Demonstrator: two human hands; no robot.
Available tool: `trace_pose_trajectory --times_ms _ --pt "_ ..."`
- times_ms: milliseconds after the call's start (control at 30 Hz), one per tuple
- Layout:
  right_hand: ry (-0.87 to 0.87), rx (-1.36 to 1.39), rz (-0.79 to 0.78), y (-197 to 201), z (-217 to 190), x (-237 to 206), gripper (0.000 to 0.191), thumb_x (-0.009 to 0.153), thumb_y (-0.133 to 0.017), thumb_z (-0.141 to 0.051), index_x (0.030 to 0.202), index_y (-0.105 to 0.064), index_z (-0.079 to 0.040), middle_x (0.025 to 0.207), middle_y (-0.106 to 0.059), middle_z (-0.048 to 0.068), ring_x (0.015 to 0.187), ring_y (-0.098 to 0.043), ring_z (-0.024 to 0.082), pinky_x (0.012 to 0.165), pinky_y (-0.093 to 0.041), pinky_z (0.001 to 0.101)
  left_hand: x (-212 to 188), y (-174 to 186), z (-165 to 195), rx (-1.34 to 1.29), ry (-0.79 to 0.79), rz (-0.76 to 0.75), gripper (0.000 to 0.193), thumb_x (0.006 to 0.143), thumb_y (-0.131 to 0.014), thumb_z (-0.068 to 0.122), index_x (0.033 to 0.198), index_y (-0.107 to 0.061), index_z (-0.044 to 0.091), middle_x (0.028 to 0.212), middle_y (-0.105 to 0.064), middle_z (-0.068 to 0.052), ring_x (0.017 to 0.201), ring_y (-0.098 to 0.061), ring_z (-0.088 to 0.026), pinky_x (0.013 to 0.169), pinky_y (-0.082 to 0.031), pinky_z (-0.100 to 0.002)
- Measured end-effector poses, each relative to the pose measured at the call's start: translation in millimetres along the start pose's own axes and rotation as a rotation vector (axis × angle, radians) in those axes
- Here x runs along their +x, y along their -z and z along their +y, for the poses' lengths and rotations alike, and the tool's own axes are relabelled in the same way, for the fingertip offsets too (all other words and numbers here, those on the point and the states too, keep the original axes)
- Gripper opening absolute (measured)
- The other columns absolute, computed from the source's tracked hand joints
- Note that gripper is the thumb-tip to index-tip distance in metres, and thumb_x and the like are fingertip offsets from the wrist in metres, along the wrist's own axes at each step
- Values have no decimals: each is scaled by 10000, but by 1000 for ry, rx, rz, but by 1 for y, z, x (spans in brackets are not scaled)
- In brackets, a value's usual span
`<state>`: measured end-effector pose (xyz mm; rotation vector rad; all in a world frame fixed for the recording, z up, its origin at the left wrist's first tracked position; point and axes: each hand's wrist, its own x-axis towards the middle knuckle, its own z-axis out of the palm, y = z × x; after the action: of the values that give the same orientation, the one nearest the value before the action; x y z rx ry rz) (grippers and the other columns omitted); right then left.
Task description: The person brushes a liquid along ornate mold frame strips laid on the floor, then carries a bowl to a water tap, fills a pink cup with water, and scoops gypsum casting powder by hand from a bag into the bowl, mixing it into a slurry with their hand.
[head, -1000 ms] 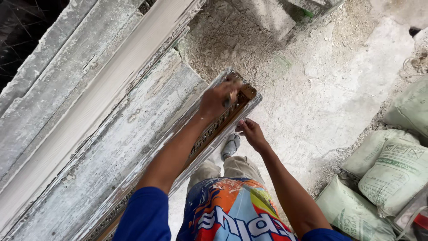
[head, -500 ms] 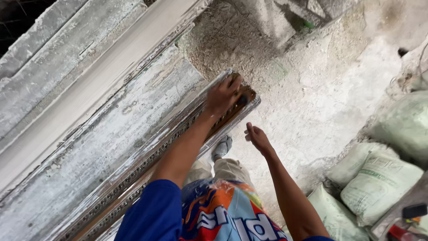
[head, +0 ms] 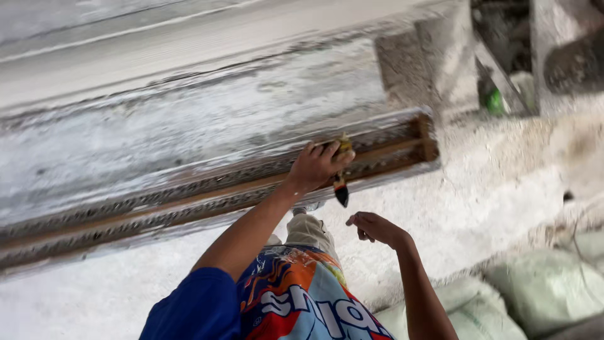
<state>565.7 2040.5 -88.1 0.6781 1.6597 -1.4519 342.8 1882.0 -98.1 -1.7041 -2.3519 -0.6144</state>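
Along the left, a long wooden mould (head: pixel 189 201) with patterned channels lies beside a whitewashed slab (head: pixel 189 119). At its right part, the left hand (head: pixel 318 165) grips a paintbrush (head: pixel 340 182), bristles up against the mould. Just below, the right hand (head: pixel 375 228) hangs loosely curled, holding nothing. Pale green sacks (head: pixel 541 289) lie at lower right.

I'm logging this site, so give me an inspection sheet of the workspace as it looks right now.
Surface: long pale, plaster-smeared mould with a brown patterned strip along its edge.
Job's things: brush, dark tip hanging below the strip.
Clutter: pale sacks at lower right; green object at upper right.
Grippers: left hand shut on the brush; right hand free, fingers curled, touching nothing.
Cables: nothing seen.
Surroundings: dusty white floor; concrete blocks beyond.
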Motion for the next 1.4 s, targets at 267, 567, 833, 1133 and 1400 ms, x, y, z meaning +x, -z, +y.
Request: trace_pose_trajectory --times_ms 267,567,833,1133,1400 --pt "10 -404 -163 -92 -115 27 348 1032 -481 -367 1146 -718 -139 701 -518 -28 672 -516 101 607 -448 290 -208 105 -96 184 161 -12 496 1005 -592 242 1466 -511 406 1354 -653 -52 1029 -678 -269 1006 -449 -537" --pt "366 -282 32 -383 -231 159 300 1056 -534 -283 1205 -638 -44 815 -582 4 743 -544 114 643 -479 289 -510 249 -244 292 280 -7 547 1015 -601 206 1483 -514 476 1353 -652 3 1071 -679 -199 1025 -408 -512" --pt "737 -484 227 -616 -350 223 232 1036 -584 -148 1186 -685 -3 883 -686 49 755 -567 73 686 -486 264 -688 357 -351 340 375 -4 488 974 -635 317 1386 -503 542 1341 -666 22 1058 -711 -197 1066 -390 -601" --pt "949 -317 50 -825 -444 320 250 1069 -549 -128 1285 -581 -7 1137 -695 103 1011 -656 107 859 -536 266 -881 454 -465 292 403 -142 581 911 -596 309 1402 -425 568 1457 -594 29 1199 -675 -238 1105 -363 -596" --pt "1229 -740 87 -1038 -583 368 158 1010 -595 -67 1144 -665 -21 1134 -660 167 1058 -621 309 939 -506 427 -1062 573 -560 346 436 -240 569 1000 -541 246 1409 -373 604 1451 -588 -16 1234 -637 -267 1090 -372 -597"
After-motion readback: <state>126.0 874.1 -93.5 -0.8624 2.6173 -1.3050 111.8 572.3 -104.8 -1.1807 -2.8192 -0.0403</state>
